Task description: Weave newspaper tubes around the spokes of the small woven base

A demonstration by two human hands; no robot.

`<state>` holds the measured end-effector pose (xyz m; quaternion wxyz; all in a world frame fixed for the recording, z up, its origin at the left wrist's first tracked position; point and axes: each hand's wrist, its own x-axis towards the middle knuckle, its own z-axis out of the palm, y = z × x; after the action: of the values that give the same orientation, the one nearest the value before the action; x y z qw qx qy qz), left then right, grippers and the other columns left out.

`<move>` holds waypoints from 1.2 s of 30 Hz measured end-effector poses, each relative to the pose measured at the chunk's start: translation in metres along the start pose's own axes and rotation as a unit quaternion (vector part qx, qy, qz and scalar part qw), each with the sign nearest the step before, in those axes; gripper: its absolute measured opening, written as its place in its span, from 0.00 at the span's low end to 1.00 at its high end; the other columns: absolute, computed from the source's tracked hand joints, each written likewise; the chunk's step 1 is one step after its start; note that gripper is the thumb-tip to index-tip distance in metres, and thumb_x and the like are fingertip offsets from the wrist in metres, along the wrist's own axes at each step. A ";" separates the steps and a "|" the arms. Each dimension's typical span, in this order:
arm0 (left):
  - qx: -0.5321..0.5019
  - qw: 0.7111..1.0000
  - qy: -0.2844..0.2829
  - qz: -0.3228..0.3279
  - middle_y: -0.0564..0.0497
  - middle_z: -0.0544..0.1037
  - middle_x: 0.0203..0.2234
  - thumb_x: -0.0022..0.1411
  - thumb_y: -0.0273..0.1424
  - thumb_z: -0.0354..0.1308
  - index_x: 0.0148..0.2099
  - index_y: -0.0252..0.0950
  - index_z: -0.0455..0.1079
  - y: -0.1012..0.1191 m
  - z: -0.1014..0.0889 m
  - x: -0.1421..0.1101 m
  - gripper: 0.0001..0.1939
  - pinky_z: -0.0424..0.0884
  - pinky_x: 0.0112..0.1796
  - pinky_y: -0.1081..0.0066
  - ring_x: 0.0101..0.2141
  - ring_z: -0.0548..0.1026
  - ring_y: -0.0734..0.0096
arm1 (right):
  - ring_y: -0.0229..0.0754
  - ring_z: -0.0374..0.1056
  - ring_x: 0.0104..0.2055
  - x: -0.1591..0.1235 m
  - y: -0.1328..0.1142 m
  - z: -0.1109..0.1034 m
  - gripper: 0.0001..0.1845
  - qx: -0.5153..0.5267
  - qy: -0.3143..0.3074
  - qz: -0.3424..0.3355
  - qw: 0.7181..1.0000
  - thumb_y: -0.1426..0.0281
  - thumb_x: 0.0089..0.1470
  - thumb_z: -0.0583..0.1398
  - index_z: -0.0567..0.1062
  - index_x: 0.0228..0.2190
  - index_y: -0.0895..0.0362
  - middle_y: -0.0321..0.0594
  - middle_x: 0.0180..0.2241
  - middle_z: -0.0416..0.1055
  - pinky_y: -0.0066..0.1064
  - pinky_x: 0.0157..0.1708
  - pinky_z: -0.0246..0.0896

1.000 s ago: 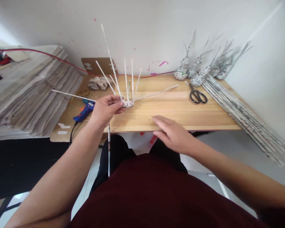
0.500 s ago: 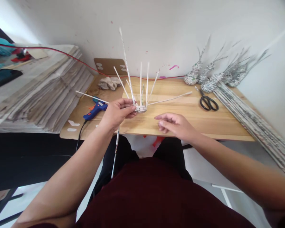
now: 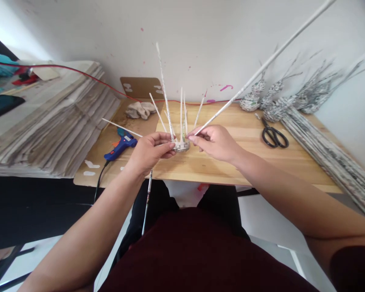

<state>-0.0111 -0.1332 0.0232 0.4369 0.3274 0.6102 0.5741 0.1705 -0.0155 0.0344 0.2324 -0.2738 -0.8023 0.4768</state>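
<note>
1. While the table (image 3: 225, 162) spreads out beneath the base (image 3: 181, 147), the stack (image 3: 79, 117) stands well to the base's left.
2. Paper rods (image 3: 325, 156) lie in a bundle well to the base's right.
3. One long rod (image 3: 258, 75) now slants up and rightward from just beside the base, its far end out of view; whether it joins the base, I cannot tell.
4. Just right of the base, the right hand (image 3: 217, 142), empty a moment ago, has closed on that rod, so both hands are now occupied.
5. At the base's left edge, the left hand (image 3: 153, 152) still pinches it between thumb and fingers, short spokes (image 3: 181, 115) rising from it.
6. Left of the base lies the gun (image 3: 118, 149); right, the scissors (image 3: 274, 136).
</note>
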 end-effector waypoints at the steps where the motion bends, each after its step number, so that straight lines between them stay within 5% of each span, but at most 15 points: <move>1: 0.002 1.000 -0.001 0.000 0.50 0.81 0.27 0.48 0.28 0.72 0.40 0.31 0.74 0.000 0.000 0.000 0.17 0.76 0.27 0.78 0.24 0.79 0.75 | 0.34 0.63 0.24 0.004 -0.002 0.001 0.13 -0.037 -0.002 -0.001 0.999 0.63 0.58 0.62 0.81 0.36 0.60 0.37 0.25 0.71 0.29 0.25 0.58; 5: 0.015 1.000 -0.008 0.010 0.50 0.81 0.28 0.49 0.30 0.72 0.41 0.30 0.75 -0.001 0.000 0.003 0.17 0.77 0.27 0.78 0.24 0.79 0.76 | 0.34 0.60 0.24 0.017 -0.004 0.005 0.12 -0.065 -0.040 0.025 0.997 0.64 0.58 0.62 0.81 0.31 0.59 0.35 0.21 0.68 0.29 0.25 0.53; 8: 0.024 1.000 -0.009 0.013 0.49 0.81 0.28 0.49 0.31 0.72 0.42 0.30 0.74 -0.001 0.001 0.005 0.18 0.77 0.28 0.78 0.25 0.79 0.76 | 0.33 0.61 0.24 0.023 -0.001 0.009 0.08 0.061 -0.072 0.055 0.994 0.68 0.56 0.63 0.80 0.32 0.59 0.37 0.25 0.72 0.27 0.25 0.53; 12: 0.017 1.000 -0.003 0.014 0.52 0.81 0.26 0.47 0.31 0.73 0.42 0.33 0.69 -0.001 0.001 0.009 0.22 0.76 0.26 0.77 0.24 0.80 0.73 | 0.30 0.49 0.17 0.024 0.003 0.007 0.08 0.211 -0.100 0.117 0.965 0.65 0.56 0.63 0.74 0.32 0.59 0.30 0.19 0.64 0.26 0.17 0.41; 16: 0.013 1.000 -0.007 0.018 0.52 0.81 0.26 0.45 0.33 0.74 0.39 0.35 0.65 -0.001 0.003 0.010 0.23 0.76 0.26 0.76 0.24 0.80 0.72 | 0.31 0.55 0.20 0.022 -0.001 -0.005 0.07 0.120 -0.084 0.050 0.988 0.68 0.55 0.63 0.76 0.33 0.60 0.31 0.21 0.66 0.26 0.21 0.49; 22: 0.028 0.999 -0.019 0.020 0.50 0.81 0.29 0.47 0.34 0.73 0.42 0.33 0.79 0.004 0.009 0.004 0.20 0.76 0.29 0.76 0.25 0.78 0.76 | 0.35 0.66 0.29 0.019 -0.015 -0.016 0.06 0.074 -0.117 -0.034 0.990 0.72 0.57 0.60 0.78 0.33 0.59 0.38 0.31 0.74 0.28 0.31 0.60; 31: 0.051 0.998 -0.022 0.038 0.51 0.80 0.27 0.49 0.35 0.72 0.41 0.34 0.82 0.005 0.009 -0.006 0.16 0.78 0.33 0.74 0.25 0.75 0.78 | 0.35 0.68 0.27 0.010 -0.014 -0.004 0.10 0.065 -0.070 -0.030 0.995 0.71 0.58 0.60 0.78 0.41 0.60 0.39 0.30 0.75 0.27 0.28 0.65; 36: 0.044 0.998 -0.029 0.034 0.52 0.80 0.29 0.49 0.35 0.72 0.40 0.34 0.81 0.010 0.008 -0.012 0.16 0.78 0.33 0.75 0.26 0.75 0.79 | 0.35 0.71 0.28 0.005 -0.015 -0.006 0.08 0.038 -0.075 -0.044 0.995 0.74 0.56 0.60 0.79 0.37 0.59 0.40 0.30 0.77 0.28 0.30 0.67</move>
<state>0.0000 -0.1394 0.0357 0.4201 0.3833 0.6105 0.5513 0.1671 -0.0138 0.0510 0.2019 -0.1927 -0.8103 0.5153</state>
